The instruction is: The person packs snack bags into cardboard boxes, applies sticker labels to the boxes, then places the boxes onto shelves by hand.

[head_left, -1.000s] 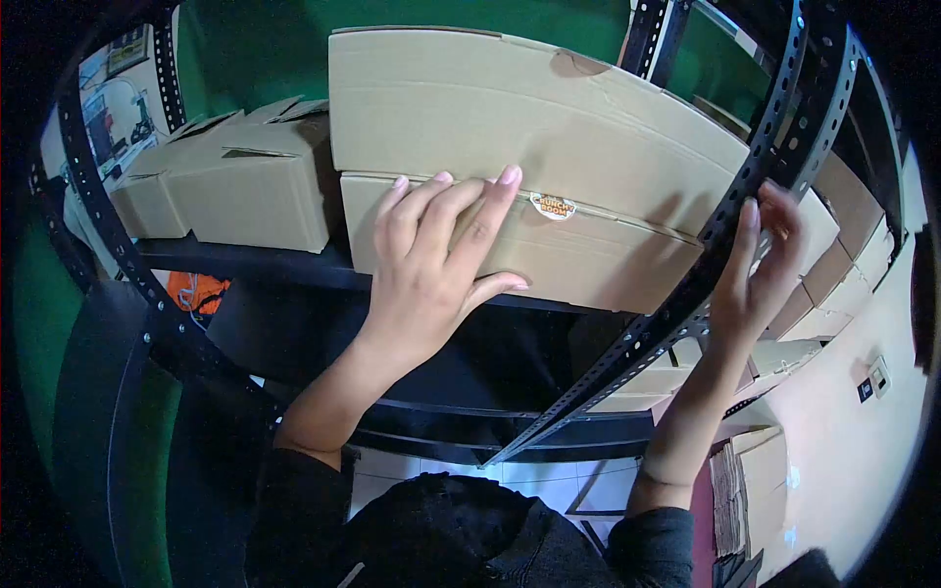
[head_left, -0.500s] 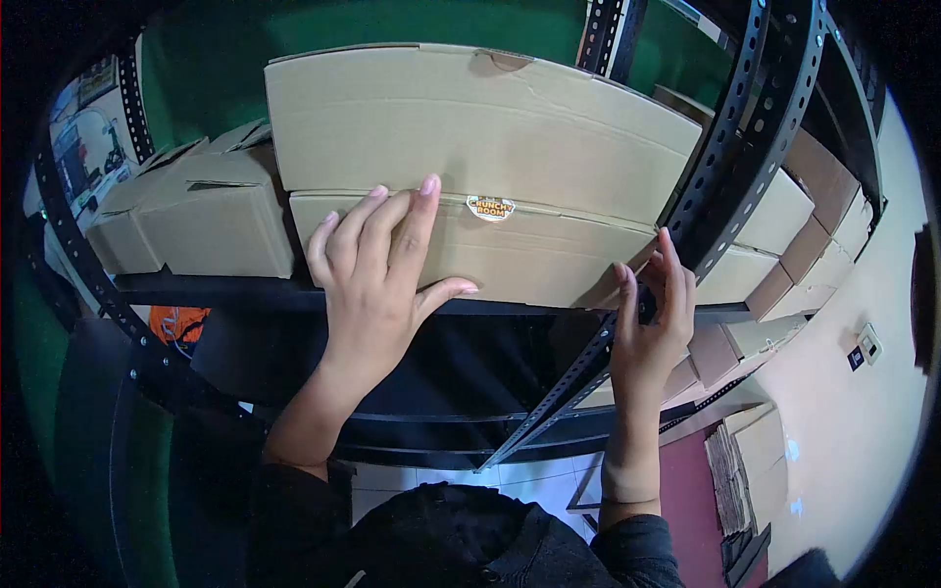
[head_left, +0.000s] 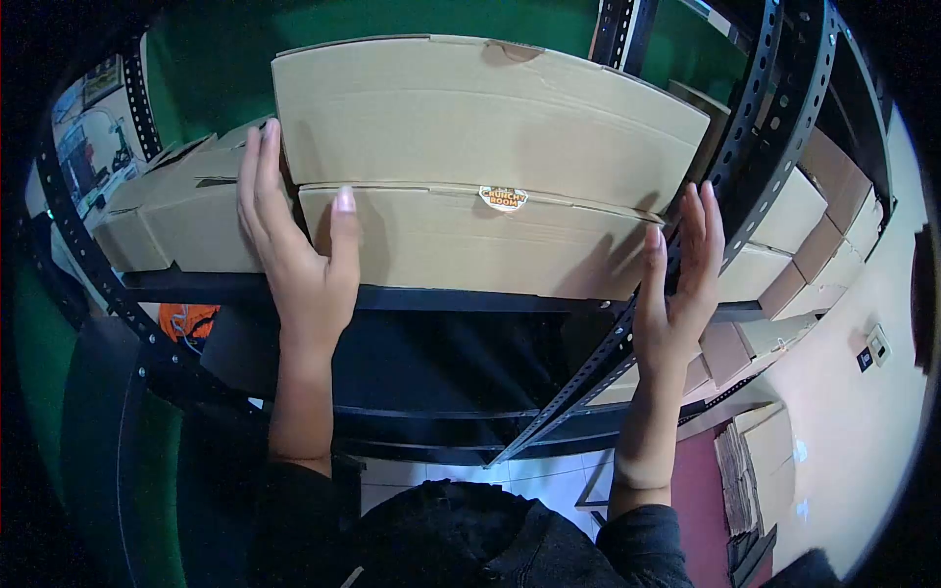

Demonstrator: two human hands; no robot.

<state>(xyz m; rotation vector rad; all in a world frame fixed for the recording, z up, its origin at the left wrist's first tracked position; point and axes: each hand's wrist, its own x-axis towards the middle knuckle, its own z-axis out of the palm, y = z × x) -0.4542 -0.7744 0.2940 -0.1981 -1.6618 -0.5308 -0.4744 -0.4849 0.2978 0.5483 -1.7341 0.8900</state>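
Observation:
Two long cardboard boxes are stacked in front of me on a black metal shelf (head_left: 470, 303). The upper box (head_left: 480, 113) lies on the lower box (head_left: 421, 245), which bears a round "Crunchy Room" sticker (head_left: 503, 199) at its top edge. At the left ends of both boxes is my left hand (head_left: 299, 255), fingers stretched upward and thumb over the lower box's front. My right hand (head_left: 681, 284) is by the right ends, next to the shelf post, its thumb and fingers apart. Neither hand is wrapped round anything.
More cardboard boxes (head_left: 186, 220) stand left on the same shelf. A perforated black post (head_left: 774, 147) rises close by my right hand. Beyond it are further boxes (head_left: 784, 225). Flattened cardboard (head_left: 760, 470) leans at the lower right, and something orange (head_left: 186, 321) shows under the left side.
My left hand has moved left from the front of the lower box to the boxes' left ends. My right hand has risen slightly and shifted right, its fingers straighter. The boxes remain stacked.

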